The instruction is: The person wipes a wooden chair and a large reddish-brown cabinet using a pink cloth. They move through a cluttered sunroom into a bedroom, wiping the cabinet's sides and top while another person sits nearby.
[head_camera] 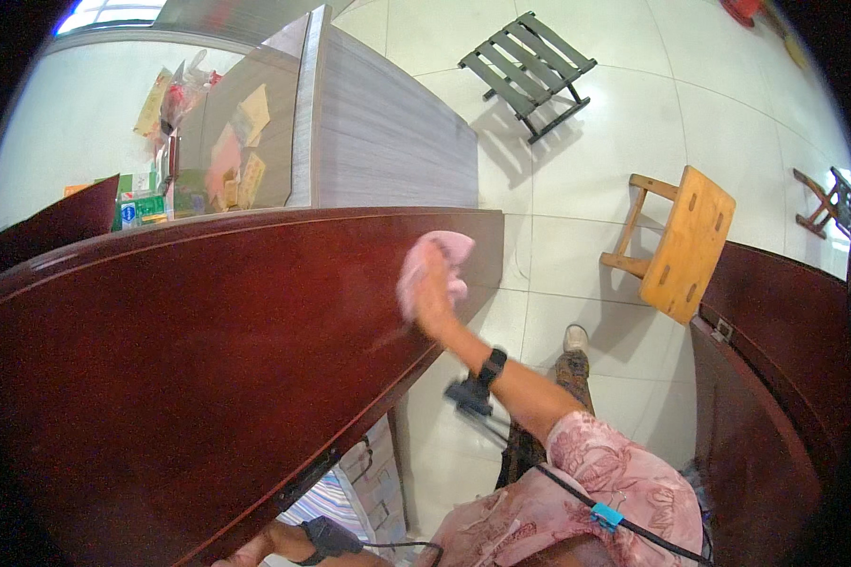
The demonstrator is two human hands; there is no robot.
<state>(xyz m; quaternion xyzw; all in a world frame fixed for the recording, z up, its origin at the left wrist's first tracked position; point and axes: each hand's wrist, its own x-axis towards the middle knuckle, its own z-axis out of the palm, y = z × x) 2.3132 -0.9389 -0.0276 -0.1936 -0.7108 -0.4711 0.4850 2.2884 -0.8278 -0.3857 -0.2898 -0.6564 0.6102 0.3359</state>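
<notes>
My right hand presses a pink cloth onto the far end of a dark red, glossy wooden surface; the hand is a little blurred, and its fingers lie on the cloth. At the bottom, my left hand is at the near edge of the same wooden surface, partly cut off by the picture's rim. Whether its fingers are apart or closed does not show. A black strap with a device sits on each wrist.
A grey wood-grain panel adjoins the surface's far side. A wooden stool and a folding slatted stool stand on the tiled floor. Dark red furniture is at the right. Patterned boxes are below the near edge.
</notes>
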